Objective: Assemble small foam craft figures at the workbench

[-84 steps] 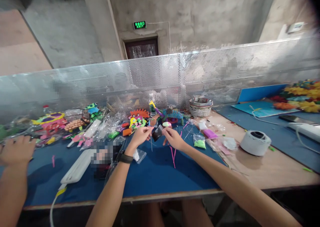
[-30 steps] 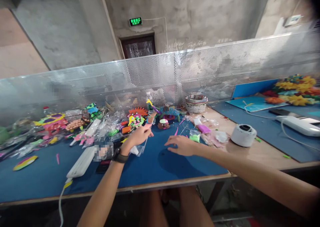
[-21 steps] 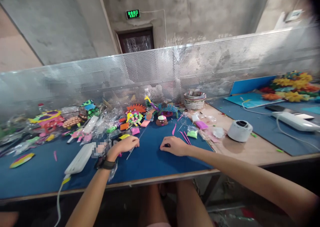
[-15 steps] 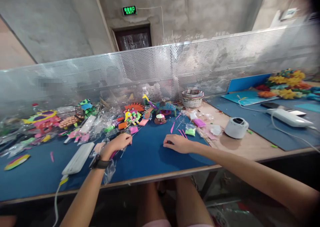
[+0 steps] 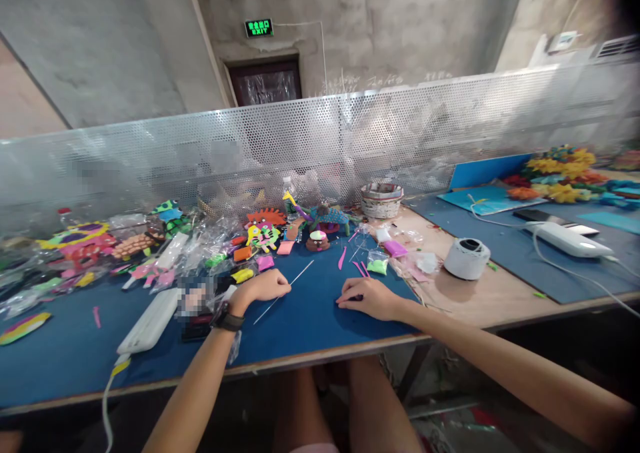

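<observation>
Both hands have come down onto the blue mat (image 5: 300,320): the left hand (image 5: 263,286) loosely curled, pinching a thin wire (image 5: 283,292), the right hand (image 5: 367,297) pressing a small dark piece (image 5: 350,298) flat.

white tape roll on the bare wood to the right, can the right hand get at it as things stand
Probably yes. The white tape roll stands alone on bare wood, with only small plastic bags between it and the right hand, which rests on the blue mat. Nothing covers it.

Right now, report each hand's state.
Left hand: shut on the thin stick.
Right hand: pressed on the blue mat; grip cannot be told.
</observation>
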{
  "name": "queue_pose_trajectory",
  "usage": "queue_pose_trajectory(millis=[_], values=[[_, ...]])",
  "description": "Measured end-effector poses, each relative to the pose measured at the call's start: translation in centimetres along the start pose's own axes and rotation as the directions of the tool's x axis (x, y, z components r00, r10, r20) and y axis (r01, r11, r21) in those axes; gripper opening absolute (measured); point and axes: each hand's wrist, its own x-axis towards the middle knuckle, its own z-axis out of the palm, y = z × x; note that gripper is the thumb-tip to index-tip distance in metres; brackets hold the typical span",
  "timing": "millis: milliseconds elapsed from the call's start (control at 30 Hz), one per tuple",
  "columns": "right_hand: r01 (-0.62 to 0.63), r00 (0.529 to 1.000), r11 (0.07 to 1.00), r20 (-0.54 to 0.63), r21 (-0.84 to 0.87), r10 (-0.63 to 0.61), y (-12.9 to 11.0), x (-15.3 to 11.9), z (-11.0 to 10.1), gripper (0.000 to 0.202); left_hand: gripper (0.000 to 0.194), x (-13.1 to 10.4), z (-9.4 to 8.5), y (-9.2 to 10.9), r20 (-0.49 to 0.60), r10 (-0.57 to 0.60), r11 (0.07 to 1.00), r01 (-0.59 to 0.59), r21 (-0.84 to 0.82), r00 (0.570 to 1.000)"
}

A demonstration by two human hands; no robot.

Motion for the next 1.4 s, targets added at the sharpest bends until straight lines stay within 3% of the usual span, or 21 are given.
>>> queue_pose_trajectory(millis=[167,267,400,500,600,733,933,1000,1067,1167,1233,1300,1400], values=[[-0.043,0.999,0.997,0.003,-0.071,0.043,-0.9,0.0,0.5,0.025,0.043,-0.4,1.3,1.1,-0.131,-0.048,0.992,0.062,0.109,0.990],[-0.053,0.999,0.994,0.001,-0.098,0.053,-1.1,0.0,0.2,0.023,0.046,-0.1,2.1,2.5,-0.218,-0.144,0.948,0.198,0.251,0.965],[-0.138,0.990,0.986,0.044,0.089,0.134,-1.1,-0.4,-1.2,0.023,0.041,0.2,2.5,4.4,-0.308,-0.206,0.847,0.326,0.419,0.929],[-0.186,0.981,0.961,0.100,0.202,0.169,-1.4,-1.5,-2.0,0.024,0.039,0.2,2.6,5.9,-0.363,-0.175,0.804,0.346,0.484,0.915],[-0.205,0.976,0.952,0.126,0.228,0.180,-1.9,-2.5,-2.0,0.027,0.038,0.5,2.9,7.5,-0.322,-0.121,0.845,0.267,0.463,0.939],[-0.130,0.988,0.967,0.107,0.220,0.109,-1.8,-2.7,-1.5,0.032,0.036,1.9,3.3,7.9,-0.253,-0.059,0.909,0.157,0.387,0.966],[-0.085,0.995,0.994,0.054,0.071,0.081,-1.8,-3.4,-1.0,0.028,0.038,4.9,2.3,4.9,-0.173,0.030,0.983,0.002,0.182,0.984],[-0.059,0.997,0.997,0.056,0.039,0.057,-2.2,-3.8,-1.1,0.029,0.039,5.7,1.6,4.4,-0.108,0.008,0.990,0.007,0.141,0.994],[-0.028,0.996,0.999,0.085,0.039,0.024,-2.5,-3.9,-1.3,0.029,0.040,6.5,0.9,4.2,0.025,-0.060,0.993,0.058,0.105,0.998],[0.008,0.995,0.996,0.094,0.087,-0.016,-2.2,-3.1,-1.6,0.030,0.039,7.8,0.5,4.1,0.188,-0.126,0.992,0.122,0.034,0.974],[-0.004,1.000,0.996,0.012,0.088,0.003,-1.4,-1.5,-1.8,0.031,0.038,8.5,0.7,3.8,0.172,-0.065,0.994,0.078,-0.072,0.983],[-0.065,0.991,0.997,-0.118,0.051,0.070,-0.5,1.0,-1.9,0.032,0.042,8.9,1.2,3.5,0.087,0.047,0.966,-0.023,-0.256,0.995],[-0.143,0.957,0.987,-0.265,-0.069,0.120,0.5,5.8,-1.7,0.035,0.050,8.6,1.4,3.1,-0.020,0.151,0.786,-0.132,-0.603,0.988]])
